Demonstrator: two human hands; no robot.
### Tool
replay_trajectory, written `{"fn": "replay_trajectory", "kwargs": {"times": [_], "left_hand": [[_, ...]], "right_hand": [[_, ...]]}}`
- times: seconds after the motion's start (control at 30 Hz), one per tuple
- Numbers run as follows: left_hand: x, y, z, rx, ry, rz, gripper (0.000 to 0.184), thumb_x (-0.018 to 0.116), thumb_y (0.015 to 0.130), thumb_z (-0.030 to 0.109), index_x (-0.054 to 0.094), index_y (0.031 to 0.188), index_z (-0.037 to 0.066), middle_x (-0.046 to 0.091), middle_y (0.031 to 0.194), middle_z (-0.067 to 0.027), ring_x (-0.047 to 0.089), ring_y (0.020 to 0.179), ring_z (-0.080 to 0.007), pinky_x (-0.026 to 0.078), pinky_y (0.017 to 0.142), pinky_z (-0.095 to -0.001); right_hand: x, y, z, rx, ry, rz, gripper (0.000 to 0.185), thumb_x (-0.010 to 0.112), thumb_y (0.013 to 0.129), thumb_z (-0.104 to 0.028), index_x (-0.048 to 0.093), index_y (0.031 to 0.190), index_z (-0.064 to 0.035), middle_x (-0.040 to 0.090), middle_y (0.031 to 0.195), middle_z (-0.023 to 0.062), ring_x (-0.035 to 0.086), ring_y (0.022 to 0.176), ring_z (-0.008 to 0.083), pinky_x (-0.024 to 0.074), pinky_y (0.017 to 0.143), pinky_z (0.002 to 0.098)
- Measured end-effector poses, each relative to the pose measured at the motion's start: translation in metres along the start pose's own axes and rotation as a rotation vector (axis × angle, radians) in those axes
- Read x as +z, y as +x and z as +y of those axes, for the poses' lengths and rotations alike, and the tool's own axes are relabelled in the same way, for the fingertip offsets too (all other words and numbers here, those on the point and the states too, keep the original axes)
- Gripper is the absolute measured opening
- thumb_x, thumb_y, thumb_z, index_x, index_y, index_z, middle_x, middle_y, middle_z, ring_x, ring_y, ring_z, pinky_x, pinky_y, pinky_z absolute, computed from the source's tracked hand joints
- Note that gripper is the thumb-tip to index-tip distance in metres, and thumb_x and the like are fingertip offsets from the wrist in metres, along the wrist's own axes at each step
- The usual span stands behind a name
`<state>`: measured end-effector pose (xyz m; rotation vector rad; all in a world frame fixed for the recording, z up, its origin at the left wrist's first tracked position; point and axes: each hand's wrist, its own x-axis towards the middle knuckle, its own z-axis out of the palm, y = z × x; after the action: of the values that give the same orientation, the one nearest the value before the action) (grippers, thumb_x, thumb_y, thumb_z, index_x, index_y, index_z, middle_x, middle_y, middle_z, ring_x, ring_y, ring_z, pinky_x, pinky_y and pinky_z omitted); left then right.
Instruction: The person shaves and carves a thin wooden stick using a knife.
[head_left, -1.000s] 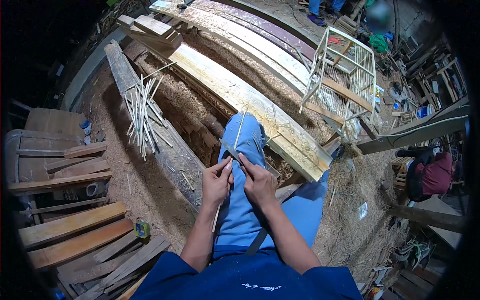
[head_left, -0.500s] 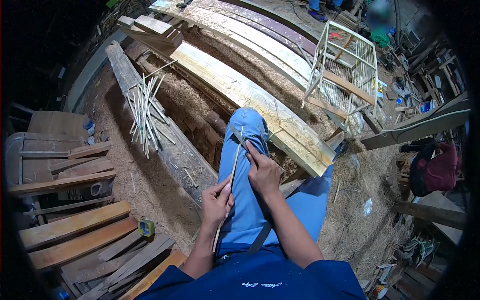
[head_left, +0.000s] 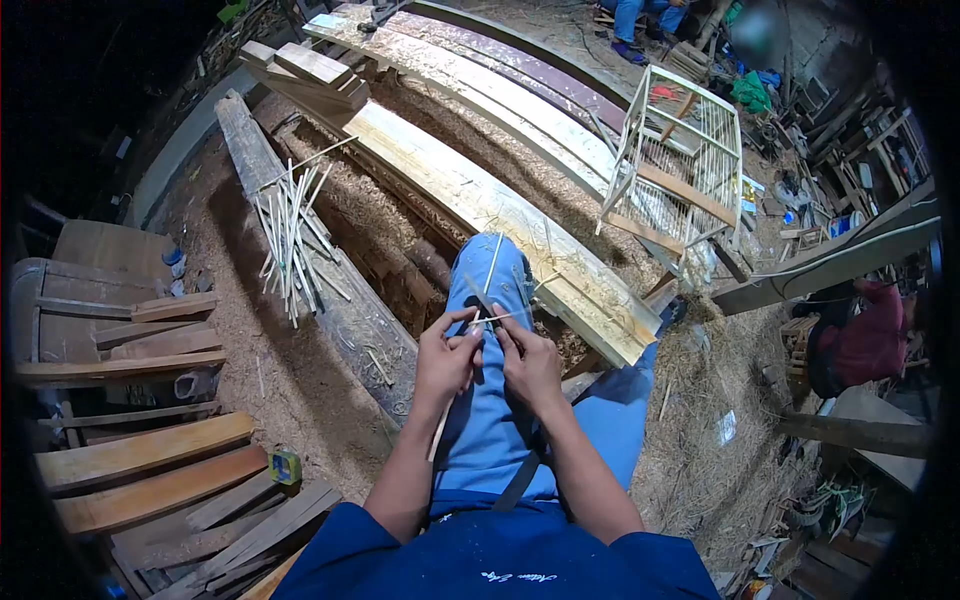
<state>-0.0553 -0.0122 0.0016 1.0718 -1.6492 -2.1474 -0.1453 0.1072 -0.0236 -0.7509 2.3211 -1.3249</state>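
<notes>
My left hand (head_left: 447,365) is closed around a long thin wooden stick (head_left: 492,262), which runs along my thigh and shows again below the hand. My right hand (head_left: 530,368) grips a knife; its handle is mostly hidden and its blade (head_left: 477,291) points up and away. A short thin strip (head_left: 496,318) lies crosswise between the fingertips of both hands, just below the blade. Both hands are close together above my jeans-clad leg (head_left: 500,440).
A pile of thin sticks (head_left: 292,235) lies on a weathered plank at left. A long pale board (head_left: 450,170) runs beyond my knee. A slatted wooden cage (head_left: 680,160) stands at upper right. Wood pieces (head_left: 150,450) and a yellow tape measure (head_left: 285,467) are at lower left.
My left hand has moved up and come close to my right hand, which shifted slightly down. A short strip now spans the fingertips of both. The view has tilted slightly.
</notes>
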Motion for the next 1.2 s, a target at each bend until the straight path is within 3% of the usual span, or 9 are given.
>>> {"fn": "replay_trajectory", "kwargs": {"times": [0.07,0.13,0.4,0.47,0.57,0.8,0.9,1.03,1.2], "left_hand": [[0.001,0.011,-0.005,-0.005,-0.012,0.035,0.032,0.063,0.097,0.013,0.056,0.126,-0.001,0.06,0.059,-0.0019,0.042,0.036,-0.0049,0.028,0.032,-0.0218],[-0.002,0.016,-0.01,-0.011,-0.039,0.028,0.031,0.063,0.097,0.012,0.057,0.124,-0.001,0.06,0.059,-0.0019,0.042,0.036,-0.0049,0.028,0.032,-0.0216],[-0.013,0.016,-0.015,-0.087,-0.098,0.018,0.028,0.062,0.098,0.014,0.059,0.121,-0.001,0.058,0.058,-0.0014,0.041,0.035,-0.0051,0.028,0.031,-0.0215],[-0.014,0.016,-0.019,-0.094,-0.121,0.006,0.032,0.063,0.098,0.016,0.058,0.124,-0.002,0.057,0.058,-0.0008,0.041,0.035,-0.0052,0.028,0.031,-0.0213],[-0.008,0.008,-0.018,-0.081,-0.142,0.078,0.033,0.064,0.097,0.016,0.058,0.124,-0.002,0.057,0.059,-0.0013,0.041,0.036,-0.0055,0.028,0.031,-0.0213],[-0.008,-0.017,-0.028,-0.08,-0.144,0.065,0.033,0.059,0.099,0.009,0.059,0.131,0.0,0.056,0.06,-0.0008,0.038,0.038,-0.0035,0.027,0.033,-0.0209],[-0.012,-0.035,-0.032,-0.092,-0.194,0.069,0.034,0.058,0.099,0.008,0.059,0.132,0.002,0.055,0.059,-0.0006,0.038,0.036,-0.0037,0.028,0.032,-0.0208],[-0.023,-0.078,-0.028,-0.173,-0.195,0.048,0.033,0.057,0.1,0.011,0.058,0.131,0.001,0.057,0.06,-0.0025,0.039,0.036,-0.0043,0.028,0.032,-0.0209],[-0.017,-0.052,-0.011,-0.132,-0.094,0.068,0.034,0.057,0.1,0.013,0.058,0.131,0.0,0.058,0.06,-0.0039,0.04,0.036,-0.005,0.029,0.032,-0.0215]], "right_hand": [[-0.003,-0.001,0.0,0.059,-0.045,-0.057,0.038,0.062,0.094,-0.023,0.063,0.131,-0.0308,0.07,0.093,0.0197,0.067,0.081,0.041,0.0525,0.069,0.0482],[0.001,-0.002,0.002,-0.131,-0.002,0.073,0.036,0.064,0.094,-0.02,0.066,0.129,-0.0281,0.065,0.072,0.0205,0.061,0.054,0.0278,0.0465,0.055,0.0384],[0.006,-0.009,0.003,-0.098,-0.065,0.013,0.039,0.066,0.089,-0.013,0.068,0.126,-0.0251,0.069,0.085,0.0189,0.067,0.064,0.0312,0.0498,0.06,0.0387],[0.01,-0.01,0.005,-0.078,-0.084,0.003,0.043,0.061,0.091,-0.018,0.062,0.132,-0.0333,0.07,0.088,0.0134,0.068,0.076,0.0353,0.0512,0.064,0.0471],[0.014,-0.008,0.006,-0.138,-0.085,0.071,0.039,0.064,0.089,-0.011,0.068,0.126,-0.0243,0.071,0.091,0.0173,0.069,0.076,0.0334,0.0523,0.064,0.0409],[0.019,-0.002,0.011,-0.099,-0.111,0.094,0.044,0.062,0.089,-0.011,0.064,0.131,-0.0261,0.07,0.092,0.0174,0.068,0.079,0.0367,0.0524,0.069,0.0445],[0.021,-0.001,0.018,-0.074,-0.172,0.062,0.049,0.058,0.091,-0.016,0.058,0.136,-0.035,0.068,0.085,0.0169,0.066,0.079,0.0409,0.0507,0.069,0.0528],[0.014,0.011,0.018,-0.044,-0.145,0.095,0.045,0.058,0.094,-0.02,0.057,0.136,-0.0353,0.068,0.089,0.0188,0.066,0.081,0.0415,0.0507,0.069,0.0523],[0.014,0.004,0.003,-0.036,-0.082,0.107,0.039,0.061,0.094,-0.02,0.063,0.132,-0.0284,0.066,0.081,0.0237,0.066,0.073,0.0406,0.05,0.064,0.0457]]}}
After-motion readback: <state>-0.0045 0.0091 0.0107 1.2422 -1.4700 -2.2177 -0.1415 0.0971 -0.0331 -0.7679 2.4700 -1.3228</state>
